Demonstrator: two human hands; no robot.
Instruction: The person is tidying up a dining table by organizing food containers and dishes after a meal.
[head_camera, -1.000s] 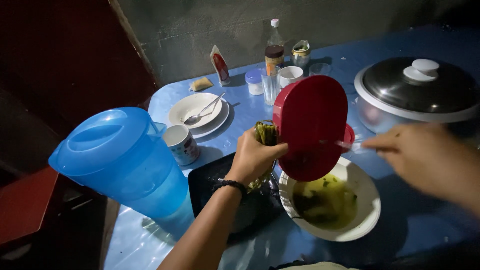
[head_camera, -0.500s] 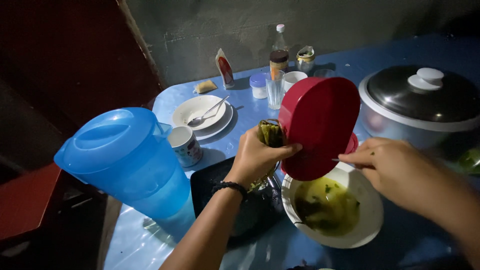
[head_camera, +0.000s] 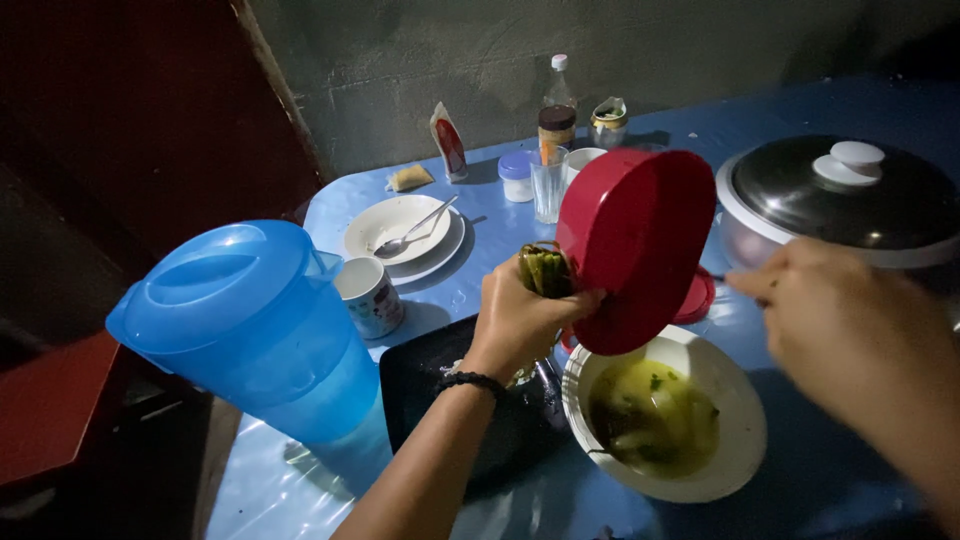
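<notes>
My left hand (head_camera: 520, 320) grips a red plastic container (head_camera: 635, 245) by its rim and holds it tipped on its side above a white bowl (head_camera: 740, 445) of yellow-green soup. Green vegetables (head_camera: 545, 270) stick out at the container's mouth, next to my fingers. My right hand (head_camera: 830, 320) is raised to the right of the container, fingers pinched on a thin utensil whose end is hidden behind the container. A red lid (head_camera: 697, 297) lies on the table behind the bowl.
A blue water pitcher (head_camera: 250, 325) stands at the left, a mug (head_camera: 370, 295) beside it. A black tray (head_camera: 430, 380) lies under my left wrist. Farther back are a plate with bowl and spoon (head_camera: 405, 228), a glass (head_camera: 548, 185), jars and bottles. A lidded pot (head_camera: 850, 200) sits at the right.
My right hand has risen and moved slightly right, away from the bowl's rim. The red container stays tipped in my left hand. More soup pieces lie in the bowl.
</notes>
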